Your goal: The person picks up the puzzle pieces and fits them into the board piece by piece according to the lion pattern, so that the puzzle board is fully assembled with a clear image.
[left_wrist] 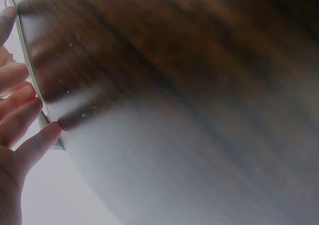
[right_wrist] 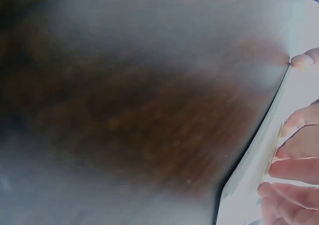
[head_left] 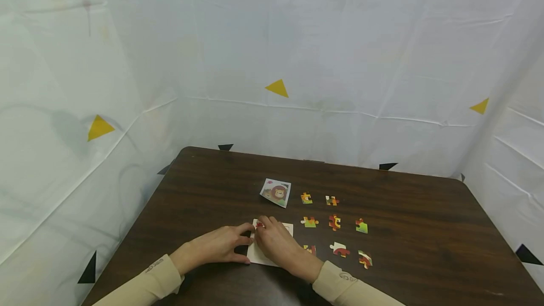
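A small white puzzle board [head_left: 257,255] lies flat on the dark wooden table, partly hidden under my right hand [head_left: 278,245]. That hand's curled fingers hold a small puzzle piece [head_left: 259,225] with red on it, at the board's upper left corner; most of the piece is covered. Along the board's left edge rests my left hand [head_left: 214,248], its thumb at the near corner and its fingers farther up by the piece. In the left wrist view, fingertips [left_wrist: 51,130] touch the tabletop and the board's edge. The right wrist view shows fingers [right_wrist: 294,170] over the pale board.
Several loose jigsaw pieces, such as a red and orange one [head_left: 334,222] and a green one [head_left: 361,226], lie spread right of the board. Behind it lies a picture card [head_left: 276,193] with a lion. White sheeting [head_left: 323,51] hangs around the table [head_left: 408,230].
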A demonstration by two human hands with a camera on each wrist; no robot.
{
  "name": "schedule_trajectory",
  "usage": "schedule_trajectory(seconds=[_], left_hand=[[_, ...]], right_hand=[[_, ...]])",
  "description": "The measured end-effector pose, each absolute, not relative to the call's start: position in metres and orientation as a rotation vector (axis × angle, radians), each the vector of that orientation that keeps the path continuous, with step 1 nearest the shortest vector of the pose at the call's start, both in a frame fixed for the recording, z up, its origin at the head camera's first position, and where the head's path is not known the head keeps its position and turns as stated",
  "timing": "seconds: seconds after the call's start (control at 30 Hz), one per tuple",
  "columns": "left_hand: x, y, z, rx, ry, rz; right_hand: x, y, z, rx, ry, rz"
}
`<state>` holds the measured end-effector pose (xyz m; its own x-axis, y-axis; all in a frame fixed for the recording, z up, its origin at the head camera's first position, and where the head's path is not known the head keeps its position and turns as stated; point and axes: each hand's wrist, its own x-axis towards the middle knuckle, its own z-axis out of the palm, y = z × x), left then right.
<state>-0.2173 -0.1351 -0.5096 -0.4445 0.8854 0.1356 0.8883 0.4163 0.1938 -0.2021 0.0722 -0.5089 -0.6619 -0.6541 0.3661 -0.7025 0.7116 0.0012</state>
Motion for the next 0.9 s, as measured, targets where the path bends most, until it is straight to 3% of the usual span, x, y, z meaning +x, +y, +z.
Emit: schedule_trajectory(seconds=[0.5, 0.9], left_hand=[[-0.218, -0.136, -0.511, -1.651, -2.624, -0.385], [-0.218, -0.135, -0.509, -1.645, -2.679, -0.348]], right_hand=[[-0.202, 0.082, -0.502, 1.078, -2.621, 0.353], [-0.229, 0.146, -0.485, 0.885, -2.566, 0.521]])
